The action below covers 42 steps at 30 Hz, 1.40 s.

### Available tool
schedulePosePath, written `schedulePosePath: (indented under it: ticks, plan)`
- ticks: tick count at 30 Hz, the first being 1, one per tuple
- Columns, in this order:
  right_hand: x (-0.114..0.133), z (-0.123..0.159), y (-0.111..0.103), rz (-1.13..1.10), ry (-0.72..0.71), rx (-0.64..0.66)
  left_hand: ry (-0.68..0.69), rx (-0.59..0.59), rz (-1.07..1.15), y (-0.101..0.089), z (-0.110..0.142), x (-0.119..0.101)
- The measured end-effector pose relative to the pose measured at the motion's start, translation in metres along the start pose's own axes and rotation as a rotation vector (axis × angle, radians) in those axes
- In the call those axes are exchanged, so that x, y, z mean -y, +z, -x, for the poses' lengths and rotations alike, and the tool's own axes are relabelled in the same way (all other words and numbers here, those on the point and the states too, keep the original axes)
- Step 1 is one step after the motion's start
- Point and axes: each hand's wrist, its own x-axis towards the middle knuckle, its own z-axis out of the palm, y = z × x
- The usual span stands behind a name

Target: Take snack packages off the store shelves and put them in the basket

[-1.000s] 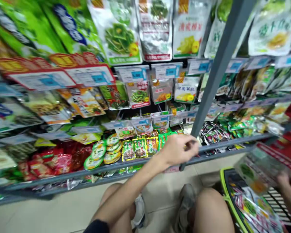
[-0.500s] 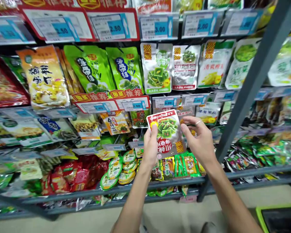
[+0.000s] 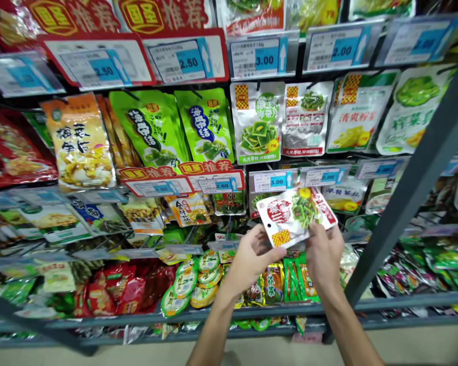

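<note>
Both hands up in front of the wearer, at a store rack of packaged food. A white printed food pouch [image 3: 295, 217] was held between them, tilted well over with its long side running nearly across the view and its front toward the camera. It showed a round red seal, a picture of green vegetables and a yellow checked patch near the lower corner.

Left hand [image 3: 252, 260] partly closed, fingers curled in against the pouch's lower-left edge. Thumb hard to make out, probably on the far side. Right hand [image 3: 322, 255] gripping the lower-right edge, fingers rising behind the pouch. Both hands were touching it; neither touched the rack.

In view, the pouch sat just below a price tag reading 3.00 [image 3: 270, 181]. Higher up hung two green pouches [image 3: 150, 131] [image 3: 204, 127], an orange-and-white pouch [image 3: 78, 142] to their left, and a red-edged tag reading 2.50 [image 3: 185, 57] above. Below the hands, a stack of round green-and-yellow packs [image 3: 185, 284] stood on the lower shelf, with green strip packets [image 3: 293, 279] to the right of them. A grey steel upright [image 3: 406, 203] ran diagonally at right, and a shelf rail [image 3: 175, 316] crossed beneath the goods.
</note>
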Motion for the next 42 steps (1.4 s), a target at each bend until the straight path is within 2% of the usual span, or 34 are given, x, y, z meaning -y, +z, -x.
schedulePosePath:
  ticks: [3, 6, 9, 12, 15, 18, 21, 23, 27, 31, 33, 37, 42]
  plan:
    - [-0.008, 0.007, -0.005, 0.017, 0.06, 0.141, 0.099, -0.233, 0.074, 0.004, -0.007, 0.004]
    - [0.002, -0.003, -0.014, -0.102, 0.102, 0.331, 0.201, -0.452, 0.158, -0.008, -0.012, 0.002]
    - [0.024, -0.016, -0.021, -0.109, 0.02, 0.35, 0.308, -0.56, 0.199, -0.027, -0.011, -0.005]
    - [0.037, -0.006, -0.015, 0.109, -0.06, 0.433, 0.274, -0.504, 0.178, -0.038, -0.007, -0.009]
    - [0.032, 0.02, 0.001, 0.2, -0.019, 0.569, 0.208, -0.396, 0.08, -0.037, -0.006, -0.005]
    - [0.022, 0.035, 0.015, 0.184, -0.055, 0.47, 0.267, -0.434, 0.081, -0.03, -0.01, 0.001]
    - [0.017, 0.031, 0.02, 0.067, -0.038, 0.353, 0.277, -0.414, 0.04, -0.026, -0.014, 0.006]
    - [0.016, 0.023, 0.019, 0.033, -0.015, 0.33, 0.279, -0.395, -0.061, -0.024, -0.015, 0.008]
    - [0.011, 0.011, 0.014, 0.111, -0.02, 0.298, 0.303, -0.517, -0.171, -0.02, -0.015, 0.012]
    - [0.006, 0.006, 0.016, 0.161, -0.138, 0.169, 0.296, -0.564, -0.167, -0.013, -0.021, 0.02]
    - [0.006, 0.006, 0.02, 0.2, -0.197, 0.182, 0.346, -0.595, -0.14, -0.009, -0.025, 0.024]
    - [0.007, 0.007, 0.026, 0.347, -0.359, 0.319, 0.533, -0.647, -0.135, -0.001, -0.033, 0.023]
    - [0.005, 0.004, 0.027, 0.376, -0.579, 0.259, 0.671, -0.563, -0.369, 0.001, -0.036, 0.016]
